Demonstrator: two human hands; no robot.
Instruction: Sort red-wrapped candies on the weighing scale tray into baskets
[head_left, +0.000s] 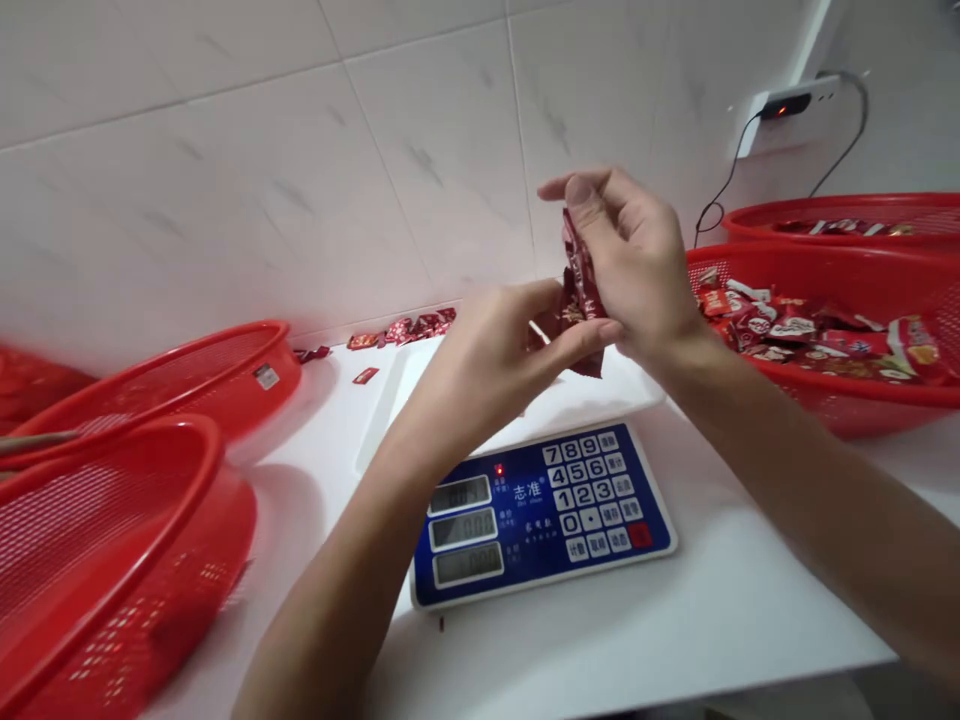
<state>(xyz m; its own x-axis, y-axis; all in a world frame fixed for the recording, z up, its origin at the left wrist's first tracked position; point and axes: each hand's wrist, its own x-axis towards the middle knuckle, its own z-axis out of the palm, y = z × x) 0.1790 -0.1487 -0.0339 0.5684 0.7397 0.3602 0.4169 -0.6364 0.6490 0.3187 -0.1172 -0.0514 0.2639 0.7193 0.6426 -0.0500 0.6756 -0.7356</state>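
Observation:
Both my hands meet above a digital scale [541,510] with a blue keypad panel and white weighing tray [420,375]. My left hand [499,345] and my right hand [630,265] pinch a small stack of dark red snack packets [579,285], held upright between the fingers. My right thumb and fingers cover the stack's top and side; my left fingers grip its lower end.
A red mesh basket [847,385] full of red and white packets stands at the right, another behind it [840,212]. Red baskets [112,540] sit at the left. Loose packets [405,330] lie by the tiled wall. A wall socket with cable [784,108] is upper right.

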